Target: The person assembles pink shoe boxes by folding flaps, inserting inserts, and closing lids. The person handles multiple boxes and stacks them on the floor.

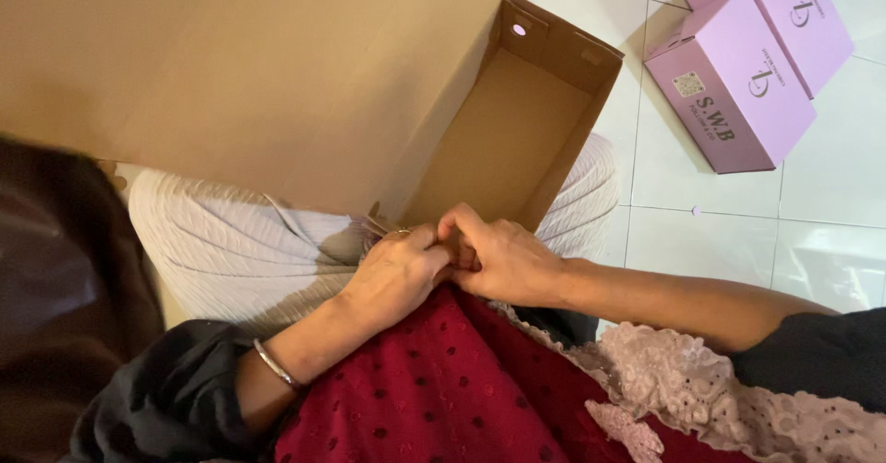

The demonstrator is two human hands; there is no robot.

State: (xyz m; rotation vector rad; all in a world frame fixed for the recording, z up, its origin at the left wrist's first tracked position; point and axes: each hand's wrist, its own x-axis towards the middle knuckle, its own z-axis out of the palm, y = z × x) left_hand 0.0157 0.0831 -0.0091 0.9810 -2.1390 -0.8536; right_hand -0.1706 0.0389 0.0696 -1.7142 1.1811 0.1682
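Brown cardboard box (517, 135), 2 pink boxes (738, 75), dark-red dotted fabric (434, 398), white floor tiles (831, 186)

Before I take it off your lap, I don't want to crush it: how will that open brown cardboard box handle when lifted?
The brown cardboard box looks empty, so probably light. Its thin walls and open top suggest it may flex if squeezed. It lies tilted on the lap, both hands at its near end, so it may slide once released.

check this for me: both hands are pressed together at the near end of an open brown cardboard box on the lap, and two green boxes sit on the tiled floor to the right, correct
One detail is off: the two boxes on the tiled floor are pink, not green, as the head view shows. The rest holds: the left hand and right hand meet at the near end of the open brown cardboard box on the lap.
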